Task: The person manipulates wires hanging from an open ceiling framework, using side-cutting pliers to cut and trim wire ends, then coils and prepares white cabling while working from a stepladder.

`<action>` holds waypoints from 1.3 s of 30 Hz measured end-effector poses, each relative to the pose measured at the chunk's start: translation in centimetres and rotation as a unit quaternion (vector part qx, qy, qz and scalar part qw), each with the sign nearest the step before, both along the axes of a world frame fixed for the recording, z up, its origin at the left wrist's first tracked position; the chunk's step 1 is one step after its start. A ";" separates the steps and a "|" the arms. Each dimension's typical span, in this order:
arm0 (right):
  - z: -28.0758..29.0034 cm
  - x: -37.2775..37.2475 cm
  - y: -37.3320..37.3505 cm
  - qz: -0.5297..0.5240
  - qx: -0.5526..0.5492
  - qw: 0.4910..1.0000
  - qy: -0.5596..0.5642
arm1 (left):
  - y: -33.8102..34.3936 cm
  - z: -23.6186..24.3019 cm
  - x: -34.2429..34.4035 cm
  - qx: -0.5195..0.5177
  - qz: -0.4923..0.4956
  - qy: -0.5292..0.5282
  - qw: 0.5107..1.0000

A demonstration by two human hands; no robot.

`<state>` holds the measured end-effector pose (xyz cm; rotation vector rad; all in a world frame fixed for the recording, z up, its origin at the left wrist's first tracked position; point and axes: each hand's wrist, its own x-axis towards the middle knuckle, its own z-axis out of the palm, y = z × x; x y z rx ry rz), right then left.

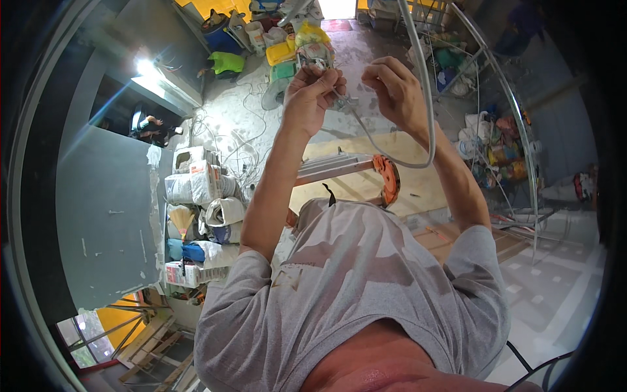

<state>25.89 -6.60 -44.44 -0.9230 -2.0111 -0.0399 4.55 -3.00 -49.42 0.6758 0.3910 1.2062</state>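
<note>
In front of me, near the top middle of the view, my left hand is closed in a pinch on the end of a grey cable. From those fingers the cable sags into a loop, bends up past my right wrist and runs out at the top edge. A small pale piece shows just beyond my left fingertips, too small to name. My right hand is raised to the right, apart from the left one, its fingers curled inward. Whatever its fingertips hold, if anything, is hidden.
Below my arms stands a ladder with an orange end cap. Bags and rolls are stacked at the left, beside a grey panel. A metal frame curves along the right. Loose wires trail over the floor. A person shows through the left opening.
</note>
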 end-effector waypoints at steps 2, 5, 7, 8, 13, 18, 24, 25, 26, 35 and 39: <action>-1.1 0.1 0.2 0.004 -0.036 0.999 0.033 | 0.2 -0.1 -0.3 0.021 -0.037 -0.026 0.999; -1.9 -0.1 0.0 0.009 -0.109 0.989 0.103 | -0.1 -0.4 -0.3 0.039 -0.020 -0.020 0.999; -2.5 -0.4 -0.1 0.009 -0.146 0.979 0.142 | -0.3 -0.5 -0.5 0.042 -0.006 0.003 0.999; -3.1 -0.3 0.0 0.022 -0.203 0.955 0.213 | -0.4 -0.5 -0.5 0.046 0.005 0.023 0.999; -4.7 -0.3 0.2 0.125 -0.332 0.853 0.383 | -0.4 -1.4 -0.4 0.053 0.034 0.038 0.997; -4.7 -2.4 -0.9 0.058 -0.297 0.897 0.323 | -1.5 -1.1 0.1 0.039 0.032 0.055 0.997; -4.5 -3.6 -0.4 0.046 -0.324 0.908 0.261 | -1.6 -1.2 0.9 0.018 0.110 0.152 0.982; -6.1 -3.0 0.7 0.025 -0.250 0.937 0.242 | -1.6 -1.0 1.0 0.045 0.104 0.173 0.978; -6.0 -3.3 0.1 0.026 -0.264 0.933 0.243 | -1.7 -0.7 0.7 0.070 0.104 0.193 0.973; -5.9 -1.6 -0.5 -0.045 -0.291 0.939 0.177 | -1.8 -1.6 -0.1 0.070 0.090 0.163 0.980; -5.9 -1.6 -1.7 -0.003 -0.438 0.822 0.364 | -2.0 -2.2 -0.4 0.069 0.056 0.120 0.989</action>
